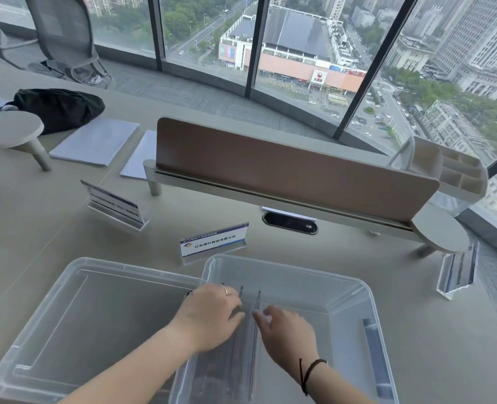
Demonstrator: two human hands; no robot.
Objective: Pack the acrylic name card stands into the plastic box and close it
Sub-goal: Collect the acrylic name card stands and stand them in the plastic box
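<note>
A clear plastic box (369, 290) sits on the table in front of me, with its clear lid (66, 304) lying upturned to its left. Inside the box, acrylic name card stands (248, 345) stand on edge in a row at the left side. My left hand (209, 312) rests on the stands, and my right hand (288, 330) touches the rightmost one with its fingertips. Three more stands are outside: one (213, 243) just behind the box, one (113, 204) at the left, one (458, 269) at the right.
A brown desk divider (285, 167) on a grey rail crosses the table behind the box. Papers (95, 141) and a black bag (57, 107) lie at the back left. A white organiser tray (457, 170) sits at the right end. Windows lie beyond.
</note>
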